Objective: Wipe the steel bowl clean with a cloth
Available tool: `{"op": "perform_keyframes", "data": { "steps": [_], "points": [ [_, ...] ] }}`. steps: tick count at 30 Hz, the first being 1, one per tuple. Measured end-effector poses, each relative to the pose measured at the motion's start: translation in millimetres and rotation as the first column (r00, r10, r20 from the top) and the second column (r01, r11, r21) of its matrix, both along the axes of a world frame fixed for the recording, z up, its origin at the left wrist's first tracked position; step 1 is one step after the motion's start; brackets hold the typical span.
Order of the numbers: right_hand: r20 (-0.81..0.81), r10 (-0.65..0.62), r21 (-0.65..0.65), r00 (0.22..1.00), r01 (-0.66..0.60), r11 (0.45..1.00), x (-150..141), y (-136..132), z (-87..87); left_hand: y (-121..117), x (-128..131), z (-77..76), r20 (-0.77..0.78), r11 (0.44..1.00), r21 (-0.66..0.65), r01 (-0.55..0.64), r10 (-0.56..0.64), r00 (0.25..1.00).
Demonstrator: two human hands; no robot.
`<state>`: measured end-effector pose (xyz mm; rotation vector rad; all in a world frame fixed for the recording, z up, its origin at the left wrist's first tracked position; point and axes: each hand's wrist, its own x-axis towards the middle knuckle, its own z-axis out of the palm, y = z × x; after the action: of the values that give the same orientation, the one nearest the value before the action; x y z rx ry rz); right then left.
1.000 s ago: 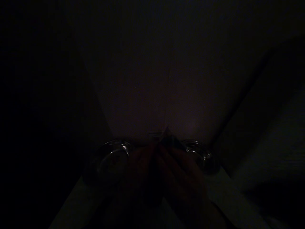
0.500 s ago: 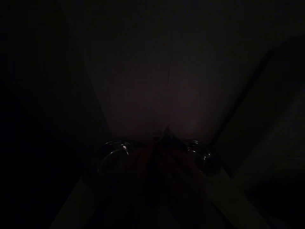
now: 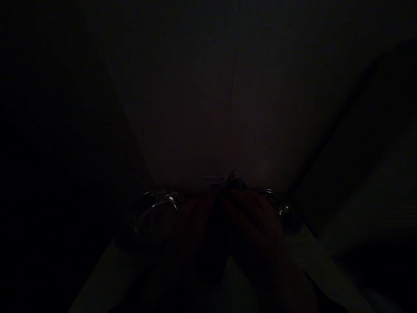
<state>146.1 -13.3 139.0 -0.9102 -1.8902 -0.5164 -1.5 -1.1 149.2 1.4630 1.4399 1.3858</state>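
Note:
The scene is almost black. My left hand and my right hand meet low in the middle, fingers closed around a small dark object whose tip pokes up between them. I cannot make out what it is. A shiny round bowl sits just left of my left hand. A second shiny bowl lies behind my right hand, partly covered by it.
A pale surface carries the bowls and runs toward me. A dim wall rises behind them, with a faint vertical seam. Dark masses fill the left side and the right edge.
My right hand has shifted up and right, covering more of the right bowl. The pointed object between my hands shows less than before.

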Motion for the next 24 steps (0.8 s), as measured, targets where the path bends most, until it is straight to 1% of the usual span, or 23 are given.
{"op": "perform_keyframes", "data": {
  "steps": [4,6,9,11,13,15,17,18,20,22,24],
  "points": [
    [0.008,-0.031,-0.096,1.000,0.031,0.995,5.6,4.8,5.6,-0.6,2.7,3.5,0.022,0.999,-0.034,0.028,-0.028,0.999],
    [0.015,-0.039,-0.078,0.999,0.040,0.996,4.0,4.1,4.9,-1.8,4.8,5.6,0.037,0.999,-0.048,0.026,-0.024,0.999],
    [0.045,0.001,-0.005,0.999,-0.001,1.000,-0.8,0.8,1.0,-3.7,8.3,9.4,0.060,0.997,-0.076,0.027,-0.022,0.998],
    [0.049,0.019,-0.003,0.999,-0.019,1.000,-0.4,0.9,0.7,-5.3,11.1,13.0,0.104,0.987,-0.151,0.053,-0.037,0.994],
    [0.041,-0.001,-0.053,0.999,0.003,0.999,3.6,3.3,2.8,-7.4,13.9,17.5,0.154,0.961,-0.263,0.080,-0.040,0.987],
    [0.026,-0.033,-0.106,0.999,0.036,0.994,7.7,5.6,5.5,-9.2,15.9,21.7,0.193,0.933,-0.339,0.123,-0.059,0.979],
    [0.024,-0.038,-0.120,0.999,0.041,0.992,8.1,5.0,6.3,-10.2,16.3,24.3,0.207,0.923,-0.355,0.148,-0.076,0.975],
    [0.031,-0.030,-0.104,0.999,0.033,0.994,6.8,3.6,5.9,-10.3,15.8,24.9,0.205,0.925,-0.353,0.138,-0.067,0.976],
    [0.066,-0.006,-0.065,0.998,0.010,0.998,2.9,-0.2,4.3,-10.2,14.1,24.8,0.177,0.935,-0.346,0.083,-0.022,0.984],
    [0.094,0.013,-0.056,0.995,-0.008,0.998,1.2,-2.1,3.5,-10.5,12.8,23.8,0.141,0.944,-0.328,0.032,0.015,0.990],
    [0.083,0.000,-0.076,0.997,0.006,0.997,4.0,-0.5,4.3,-11.7,13.3,23.0,0.127,0.948,-0.316,0.032,0.009,0.992]
  ]
}}
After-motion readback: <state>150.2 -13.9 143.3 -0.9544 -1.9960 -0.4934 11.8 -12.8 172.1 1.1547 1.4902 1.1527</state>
